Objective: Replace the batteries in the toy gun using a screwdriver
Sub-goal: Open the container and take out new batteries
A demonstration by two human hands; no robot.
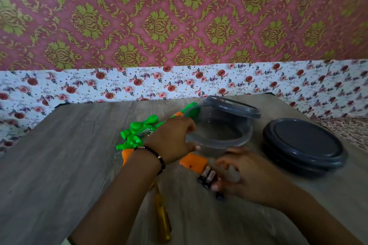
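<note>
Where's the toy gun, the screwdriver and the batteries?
toy gun (139,133): head view, on its green top part.
screwdriver (162,219): head view, on the yellow handle.
batteries (207,178): head view, on the dark pair beside the orange grip.

Left hand (171,137) gripping; right hand (241,175) seemingly curled.
</note>
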